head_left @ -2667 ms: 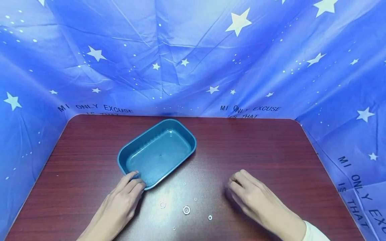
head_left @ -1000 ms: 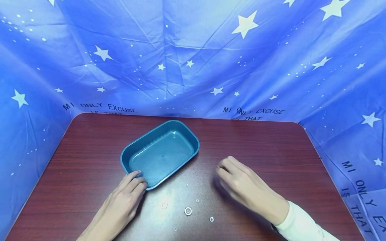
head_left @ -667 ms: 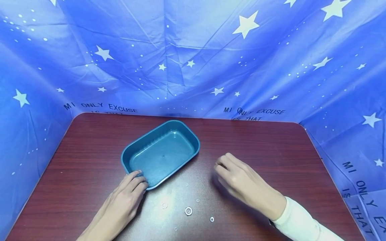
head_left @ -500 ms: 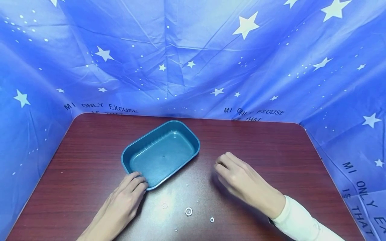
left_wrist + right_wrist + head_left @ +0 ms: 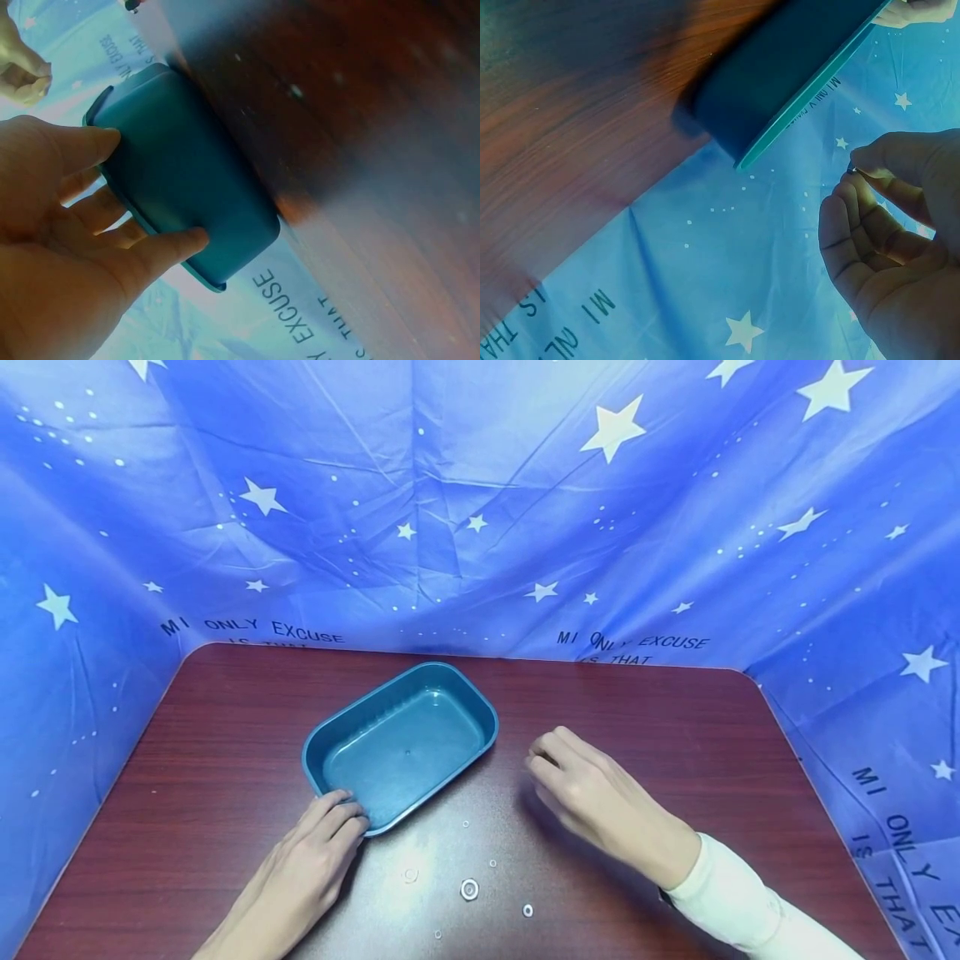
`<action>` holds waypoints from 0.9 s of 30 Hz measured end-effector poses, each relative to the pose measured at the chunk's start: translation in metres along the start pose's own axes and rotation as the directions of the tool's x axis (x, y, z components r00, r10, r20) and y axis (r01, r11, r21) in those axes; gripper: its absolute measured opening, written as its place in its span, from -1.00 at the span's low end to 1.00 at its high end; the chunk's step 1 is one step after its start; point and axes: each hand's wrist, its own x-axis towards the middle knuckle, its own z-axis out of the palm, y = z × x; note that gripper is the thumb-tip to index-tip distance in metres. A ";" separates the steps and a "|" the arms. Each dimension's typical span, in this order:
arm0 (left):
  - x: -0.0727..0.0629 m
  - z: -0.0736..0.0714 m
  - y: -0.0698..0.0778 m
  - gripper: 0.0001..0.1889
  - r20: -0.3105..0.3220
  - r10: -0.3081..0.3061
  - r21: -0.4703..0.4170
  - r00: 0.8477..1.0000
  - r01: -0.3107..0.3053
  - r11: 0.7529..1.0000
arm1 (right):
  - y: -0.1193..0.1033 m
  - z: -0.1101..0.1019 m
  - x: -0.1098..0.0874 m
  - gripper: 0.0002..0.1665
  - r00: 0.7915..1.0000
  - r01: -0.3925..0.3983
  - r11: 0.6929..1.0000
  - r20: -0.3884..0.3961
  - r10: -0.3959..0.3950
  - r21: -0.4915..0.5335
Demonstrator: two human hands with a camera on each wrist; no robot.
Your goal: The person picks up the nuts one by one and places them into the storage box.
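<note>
Blue cloth (image 5: 495, 556) (starry), brown table (image 5: 660, 727)

Upright teal tray (image 5: 407, 755), 1 pinched piece (image 5: 851, 169)

Left fingers (image 5: 169, 251) grip a teal container (image 5: 191, 165) at its rim, brown table (image 5: 352, 127) and lettered cloth (image 5: 169, 322) around.

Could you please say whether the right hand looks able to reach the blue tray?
Probably yes: nothing visible stands between the right hand and the blue tray, though that hand pinches a small item.
</note>
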 end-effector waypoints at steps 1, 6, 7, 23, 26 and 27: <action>0.000 0.000 0.000 -0.46 -0.002 0.001 0.003 1.000 -0.001 1.000 | 0.000 0.001 0.001 -0.83 1.000 -0.002 1.000 0.004 0.002 0.002; 0.000 0.000 0.000 -0.47 -0.010 0.005 0.009 1.000 -0.005 1.000 | 0.000 0.002 0.007 -0.85 1.000 -0.005 1.000 0.018 0.005 0.001; 0.001 0.000 0.000 -0.47 -0.010 0.006 0.009 1.000 -0.006 1.000 | 0.001 0.003 0.008 -0.84 1.000 -0.002 1.000 0.015 0.002 -0.001; 0.000 0.001 0.000 -0.45 -0.018 0.006 0.016 1.000 -0.005 1.000 | 0.003 0.013 0.024 -0.80 0.999 0.027 1.000 0.020 -0.027 0.010; 0.000 0.001 -0.001 -0.45 -0.019 0.008 0.018 1.000 -0.007 1.000 | 0.004 0.017 0.027 -0.84 0.999 0.027 1.000 0.018 -0.027 0.016; 0.000 0.001 -0.001 -0.46 -0.016 0.008 0.017 1.000 -0.007 1.000 | 0.004 0.018 0.028 -0.83 0.999 0.026 0.999 0.018 -0.027 0.018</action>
